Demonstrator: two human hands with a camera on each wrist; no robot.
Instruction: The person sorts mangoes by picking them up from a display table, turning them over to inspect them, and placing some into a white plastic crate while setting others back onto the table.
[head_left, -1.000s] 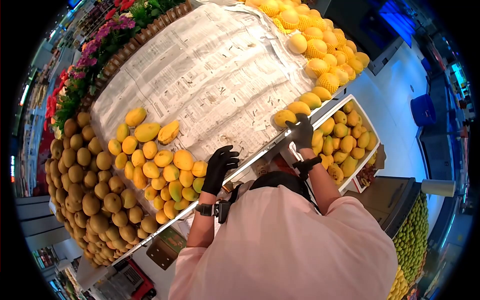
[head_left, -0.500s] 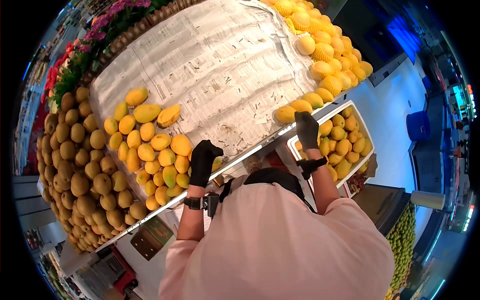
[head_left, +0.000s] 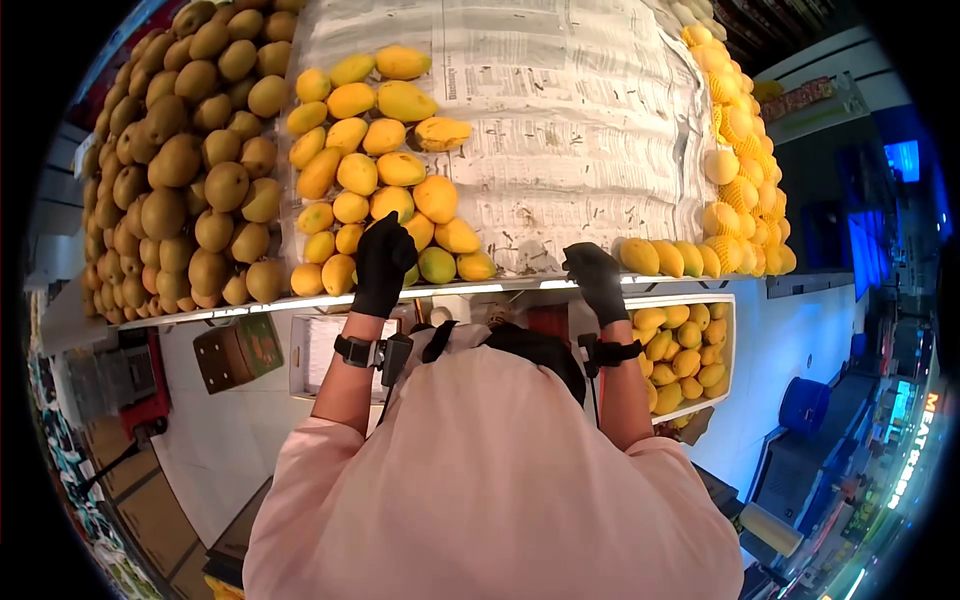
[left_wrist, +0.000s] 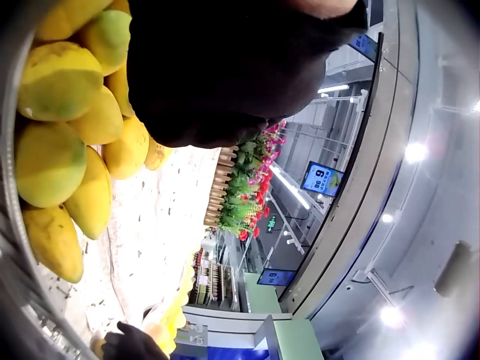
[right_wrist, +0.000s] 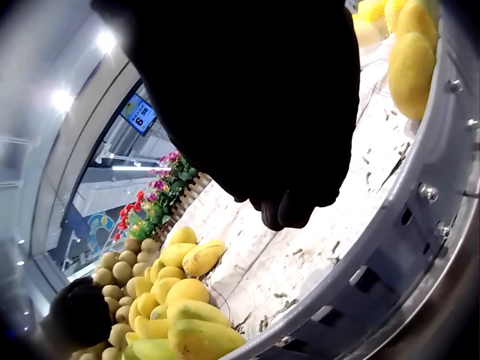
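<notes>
My left hand (head_left: 384,262), in a black glove, hovers at the front of a block of yellow mangoes (head_left: 400,168), overlapping some of them in the head view. Its fingers look loosely bent, and no fruit shows in them in the left wrist view. The gloved right hand (head_left: 595,280) is over the display's front edge, left of a short row of mangoes (head_left: 668,257). Fingertips (right_wrist: 296,210) of that hand hang loosely curled above the newspaper (right_wrist: 262,262), with nothing seen in their grasp.
Brown round fruit (head_left: 172,200) is heaped at the left, and yellow fruit in foam nets (head_left: 738,190) at the right. A metal front rail (head_left: 520,284) borders the display. Below it stand a white box (head_left: 728,345) of mangoes and an open carton (head_left: 240,352).
The head view has swung round, so the display edge now lies level. My left hand has come over the mango block; my right hand has drawn left from the short mango row.
</notes>
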